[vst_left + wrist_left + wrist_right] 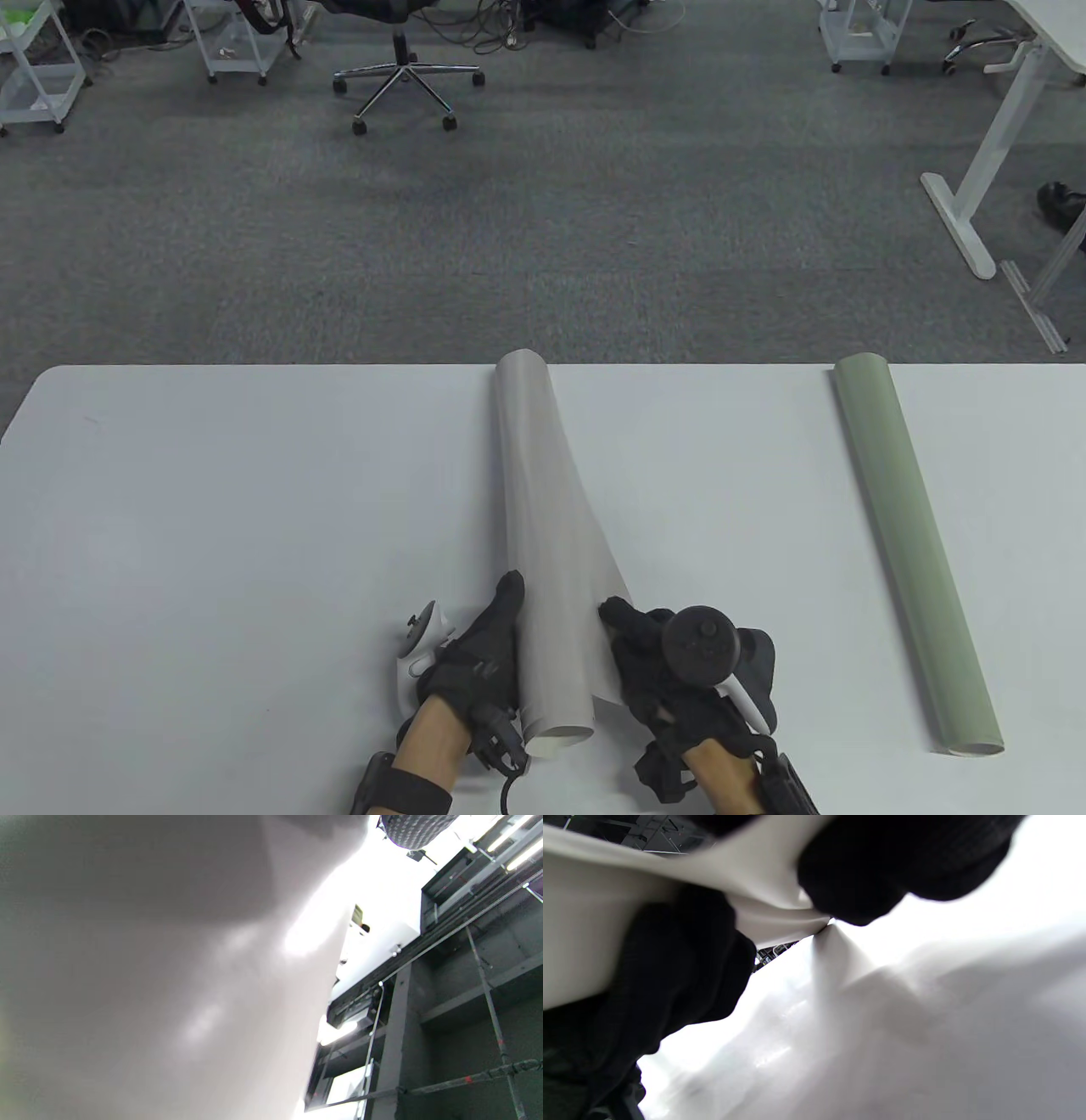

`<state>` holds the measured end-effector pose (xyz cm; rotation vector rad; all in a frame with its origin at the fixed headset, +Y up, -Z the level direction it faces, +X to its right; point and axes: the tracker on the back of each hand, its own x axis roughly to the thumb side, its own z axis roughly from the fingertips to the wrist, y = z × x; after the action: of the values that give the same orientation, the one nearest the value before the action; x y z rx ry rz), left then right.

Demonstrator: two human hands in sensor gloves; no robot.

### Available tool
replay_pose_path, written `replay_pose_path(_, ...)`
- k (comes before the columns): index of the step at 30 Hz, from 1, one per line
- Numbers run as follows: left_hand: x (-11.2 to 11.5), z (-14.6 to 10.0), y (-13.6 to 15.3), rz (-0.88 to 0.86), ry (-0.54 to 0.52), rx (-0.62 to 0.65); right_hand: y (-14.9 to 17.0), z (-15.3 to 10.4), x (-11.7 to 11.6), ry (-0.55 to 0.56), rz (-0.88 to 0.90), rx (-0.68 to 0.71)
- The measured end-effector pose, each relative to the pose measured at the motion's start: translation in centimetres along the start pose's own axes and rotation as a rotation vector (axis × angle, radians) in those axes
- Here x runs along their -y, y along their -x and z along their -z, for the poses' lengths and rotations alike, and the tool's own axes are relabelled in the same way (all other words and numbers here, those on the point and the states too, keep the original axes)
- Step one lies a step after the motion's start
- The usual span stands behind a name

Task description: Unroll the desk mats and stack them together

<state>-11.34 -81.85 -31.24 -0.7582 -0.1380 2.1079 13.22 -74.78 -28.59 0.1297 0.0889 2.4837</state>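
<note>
Near the surface's (pixel 212 509) front edge, right hand (pixel 679 671) fingers (pixel 852 887) pinch the grey desk mat's (pixel 543 526) loose flap; left hand (pixel 475 662) steadies the roll. It looks light, floppy, springy.

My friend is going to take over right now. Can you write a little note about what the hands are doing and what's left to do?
Left hand: rests against the left side of the grey mat roll, steadying it.
Right hand: pinches the roll's loose edge; grip sits at the near corner.
Grey mat lies mid-table, only just starting to open at the near end.
Green mat roll lies to the right, untouched, fully rolled.
Left to do: unroll grey flat, unroll green, stack them together.
</note>
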Motion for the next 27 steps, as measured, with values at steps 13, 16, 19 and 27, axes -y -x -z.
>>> replay_pose_path(13, -0.2, 0.0, -0.5, 0.062, 0.036, 0.003, 0.4, 0.2, 0.1, 0.005, -0.146, -0.001)
replay_pose_path(16, -0.3, -0.1, -0.3, -0.068, 0.055, 0.009, 0.4, 0.2, 0.0, 0.019, -0.198, -0.006)
replay_pose_path(19, -0.7, -0.1, -0.4, -0.017, 0.029, 0.008, 0.7, 0.4, 0.1, 0.022, -0.230, -0.018)
replay_pose_path(27, -0.5, -0.1, -0.8, -0.047, 0.096, 0.050, 1.7, 0.6, 0.2, 0.025, -0.286, -0.055)
